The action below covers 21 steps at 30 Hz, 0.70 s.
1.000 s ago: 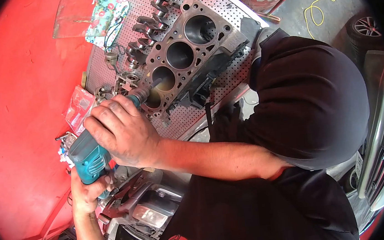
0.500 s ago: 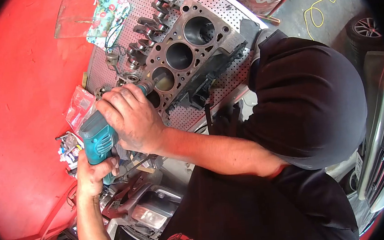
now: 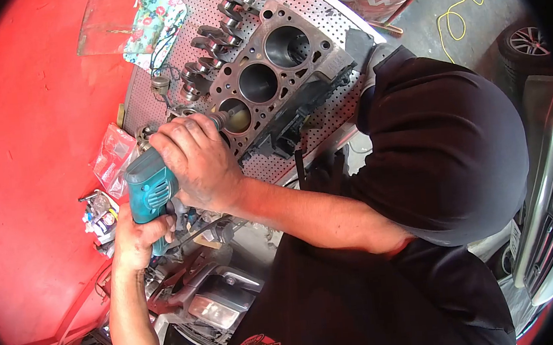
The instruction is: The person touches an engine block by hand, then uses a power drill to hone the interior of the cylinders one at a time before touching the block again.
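My left hand [image 3: 134, 241] is wrapped round the handle of a teal electric drill [image 3: 150, 183]. The front of the drill is gripped by my right hand [image 3: 203, 162], fingers curled over it and the back of the hand towards me. From the chuck [image 3: 220, 119] a tool reaches into a cylinder bore [image 3: 240, 118] of an engine block [image 3: 332, 62]; its working end is hard to make out. Two more open bores lie beyond, and another is mostly hidden behind my right hand. A crankshaft [image 3: 216, 43] lies alongside the block.
The block rests on a perforated metal surface [image 3: 199, 2]. A red panel [image 3: 32, 161] fills the left side. Nearby lie a piston [image 3: 161, 84], flowered cloth [image 3: 157, 22] and plastic bag [image 3: 115, 154]. A headlight [image 3: 213, 311] is below; a black cloth-covered shape [image 3: 445, 151] fills the right.
Both hands and the drill have shifted right and slightly up, bringing the chuck closer to the bore. The engine block has stayed in place.
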Each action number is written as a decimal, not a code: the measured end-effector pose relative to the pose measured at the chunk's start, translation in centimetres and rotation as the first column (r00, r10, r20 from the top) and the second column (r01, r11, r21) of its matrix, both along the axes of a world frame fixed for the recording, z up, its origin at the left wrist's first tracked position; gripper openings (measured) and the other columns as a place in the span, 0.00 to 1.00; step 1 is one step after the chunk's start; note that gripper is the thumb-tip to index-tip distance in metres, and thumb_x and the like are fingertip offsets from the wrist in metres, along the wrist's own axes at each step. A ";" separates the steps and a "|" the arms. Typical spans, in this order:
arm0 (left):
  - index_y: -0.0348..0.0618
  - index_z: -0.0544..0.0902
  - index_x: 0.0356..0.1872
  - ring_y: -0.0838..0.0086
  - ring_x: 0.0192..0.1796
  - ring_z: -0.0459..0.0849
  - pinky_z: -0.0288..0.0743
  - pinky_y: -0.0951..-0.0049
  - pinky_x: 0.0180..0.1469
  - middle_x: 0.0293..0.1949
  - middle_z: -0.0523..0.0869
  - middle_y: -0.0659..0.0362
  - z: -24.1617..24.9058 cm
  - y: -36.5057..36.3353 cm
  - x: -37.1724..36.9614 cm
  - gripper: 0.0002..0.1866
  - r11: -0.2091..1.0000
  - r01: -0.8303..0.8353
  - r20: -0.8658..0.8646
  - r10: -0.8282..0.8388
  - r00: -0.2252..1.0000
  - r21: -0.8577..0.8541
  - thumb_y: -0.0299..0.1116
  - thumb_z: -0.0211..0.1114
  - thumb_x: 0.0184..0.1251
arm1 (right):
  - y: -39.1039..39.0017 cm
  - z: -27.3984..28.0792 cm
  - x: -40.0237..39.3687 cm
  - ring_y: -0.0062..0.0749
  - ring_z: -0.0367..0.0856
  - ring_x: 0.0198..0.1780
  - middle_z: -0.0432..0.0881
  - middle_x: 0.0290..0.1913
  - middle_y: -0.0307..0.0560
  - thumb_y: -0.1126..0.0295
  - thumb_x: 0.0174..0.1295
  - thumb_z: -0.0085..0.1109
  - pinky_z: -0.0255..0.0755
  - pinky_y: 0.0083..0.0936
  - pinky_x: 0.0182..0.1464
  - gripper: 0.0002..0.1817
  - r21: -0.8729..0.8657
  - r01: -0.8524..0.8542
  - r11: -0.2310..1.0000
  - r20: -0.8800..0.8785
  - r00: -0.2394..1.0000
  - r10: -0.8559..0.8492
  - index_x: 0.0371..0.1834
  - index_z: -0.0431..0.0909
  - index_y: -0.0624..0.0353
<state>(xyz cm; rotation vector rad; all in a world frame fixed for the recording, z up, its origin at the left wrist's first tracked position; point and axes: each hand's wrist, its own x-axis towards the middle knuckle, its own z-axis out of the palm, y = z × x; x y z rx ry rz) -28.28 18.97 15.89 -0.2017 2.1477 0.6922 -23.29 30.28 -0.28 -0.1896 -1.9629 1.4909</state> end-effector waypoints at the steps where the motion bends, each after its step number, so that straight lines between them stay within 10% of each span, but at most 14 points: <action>1: 0.33 0.82 0.40 0.73 0.23 0.80 0.77 0.71 0.28 0.26 0.83 0.57 -0.3 0.0 -0.1 0.16 1.000 0.008 -0.003 -0.008 1.000 -0.002 0.28 0.68 0.49 | 0.1 -0.1 0.0 0.48 0.77 0.60 0.77 0.55 0.55 0.73 0.41 0.71 0.65 0.48 0.70 0.35 0.003 -0.001 1.000 0.006 1.000 0.001 0.59 0.75 0.66; 21: 0.33 0.86 0.41 0.74 0.24 0.81 0.77 0.72 0.31 0.28 0.85 0.58 -7.1 0.2 -1.3 0.12 0.999 0.016 0.105 -0.019 0.994 0.035 0.24 0.67 0.54 | 0.1 -5.8 0.1 0.53 0.77 0.64 0.78 0.58 0.55 0.76 0.31 0.78 0.65 0.50 0.72 0.45 -0.054 0.000 0.999 0.128 0.992 0.007 0.62 0.72 0.62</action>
